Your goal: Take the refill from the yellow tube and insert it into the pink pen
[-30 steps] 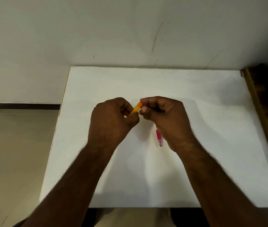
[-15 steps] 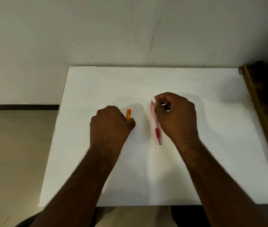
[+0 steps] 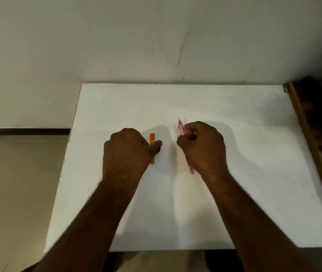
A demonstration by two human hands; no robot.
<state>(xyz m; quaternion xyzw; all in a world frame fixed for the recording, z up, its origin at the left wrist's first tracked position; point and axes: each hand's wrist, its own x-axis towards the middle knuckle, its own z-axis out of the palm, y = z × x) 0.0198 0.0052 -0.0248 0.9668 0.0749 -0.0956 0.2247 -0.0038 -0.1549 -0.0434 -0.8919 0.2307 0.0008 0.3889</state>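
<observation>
Head view: hands have separated; left hand [image 3: 128, 152] now grips the yellow tube [image 3: 152, 138] on the table [image 3: 234, 134]; right hand [image 3: 203, 146] holds the pink pen [image 3: 180, 127]; refill unseen, insertion apparently next.

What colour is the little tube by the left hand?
Yellow-orange, with a darker orange far end; the tube shows in the head view.

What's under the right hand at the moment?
The pink pen runs under the right hand, its two ends showing beyond the knuckles and near the wrist. Its middle is covered, and no refill shows there.
</observation>
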